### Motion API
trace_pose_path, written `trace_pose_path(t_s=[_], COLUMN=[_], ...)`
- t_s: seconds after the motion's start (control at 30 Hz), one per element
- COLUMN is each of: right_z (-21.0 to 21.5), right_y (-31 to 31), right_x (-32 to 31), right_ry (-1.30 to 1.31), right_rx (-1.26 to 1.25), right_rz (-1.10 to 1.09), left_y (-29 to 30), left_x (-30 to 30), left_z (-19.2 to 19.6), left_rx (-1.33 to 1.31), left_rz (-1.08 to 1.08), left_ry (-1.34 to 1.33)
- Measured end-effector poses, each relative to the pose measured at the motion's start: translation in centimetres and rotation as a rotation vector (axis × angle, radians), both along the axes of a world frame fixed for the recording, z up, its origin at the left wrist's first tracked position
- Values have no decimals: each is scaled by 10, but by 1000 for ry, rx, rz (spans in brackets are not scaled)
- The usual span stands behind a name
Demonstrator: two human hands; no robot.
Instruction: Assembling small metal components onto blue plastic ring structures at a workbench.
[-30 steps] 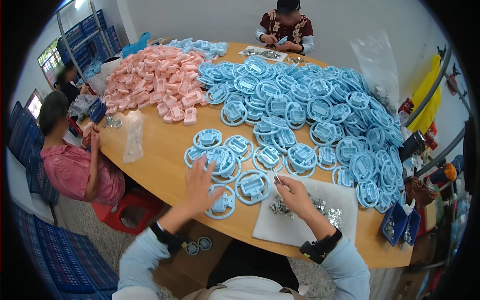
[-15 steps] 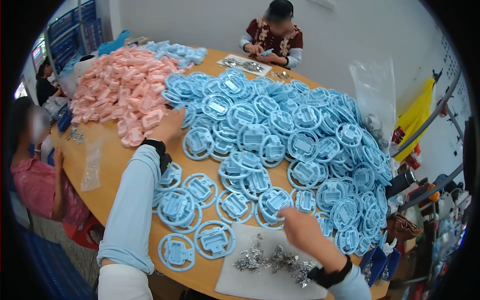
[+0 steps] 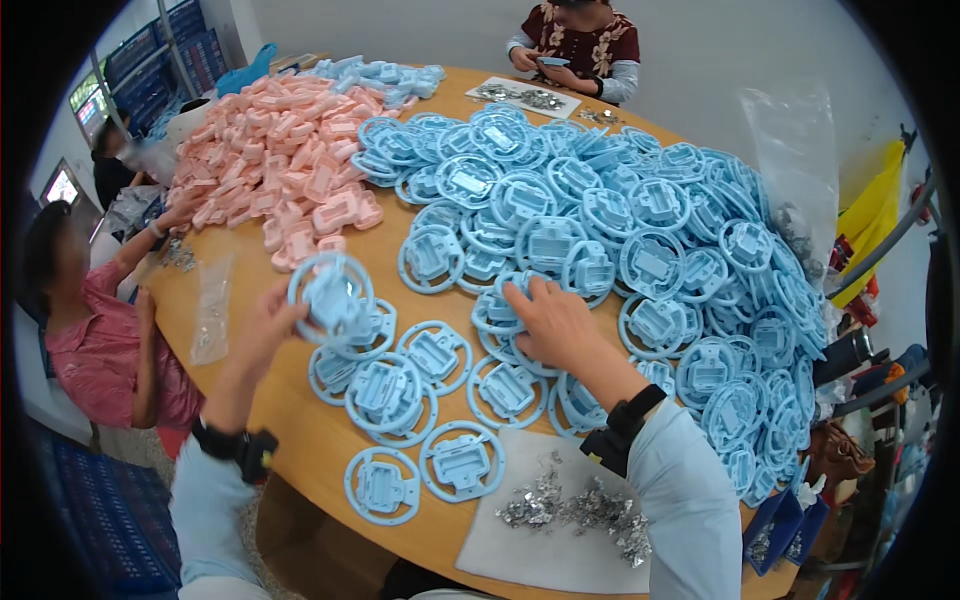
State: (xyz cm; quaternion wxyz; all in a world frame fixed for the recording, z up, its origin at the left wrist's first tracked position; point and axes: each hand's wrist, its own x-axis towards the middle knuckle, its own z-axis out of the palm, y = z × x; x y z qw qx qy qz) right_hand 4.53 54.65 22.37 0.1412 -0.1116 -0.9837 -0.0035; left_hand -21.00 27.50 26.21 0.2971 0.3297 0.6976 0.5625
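Observation:
My left hand (image 3: 262,330) holds a round light-blue plastic ring part (image 3: 338,292) by its left edge, lifted over similar parts on the table. My right hand (image 3: 562,325) reaches into the near side of the blue pile. Its fingers bend over another blue ring part (image 3: 492,306), with their tips partly hidden. Between my arms lie several loose ring parts, such as the ring part (image 3: 462,460) near the table's edge. Small silvery metal pieces (image 3: 580,508) lie heaped on a white sheet (image 3: 500,565) by my right forearm.
A large heap of blue ring parts (image 3: 650,205) spreads across the right. Pink plastic parts (image 3: 275,150) are piled at the far left. A clear bag (image 3: 212,310) lies on the wooden table (image 3: 300,455). Co-workers sit at the far side and left. Dark blue bins (image 3: 770,530) stand at right.
My left hand has drawn back from beside the pink pile and now holds up a blue ring part. My right hand has moved from above the metal pieces forward to the blue rings.

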Motion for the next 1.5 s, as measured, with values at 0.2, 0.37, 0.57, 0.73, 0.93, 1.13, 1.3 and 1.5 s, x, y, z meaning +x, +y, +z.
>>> trace_pose_path(t_s=[0.2,0.37,0.57,0.73,0.93,1.13,1.3,1.5], right_z=[-2,22,40,-2,16,0,-26,10], right_y=[-9,-44,-108,-157,-136,-57,-38,-64], right_x=[-1,-1,-22,-40,-27,19,32,35], right_ry=[-17,162,292,122,306,-158,-122,517], right_rx=[-12,11,-51,-153,-656,-119,-52,-362], right_rz=[-107,-80,18,-20,-12,-287,-194,-249], left_y=[-120,-146,-131,-122,-97,-95,-95,-95], left_x=[68,105,133,151,171,171,171,170], left_z=[-57,-84,-94,-105,-87,-102,-105,-103], left_rx=[204,47,-176,-74,-17,-42,-26,41], left_rz=[305,416,523,506,232,327,336,366], left_ry=[-422,-323,607,718,1019,894,899,833])
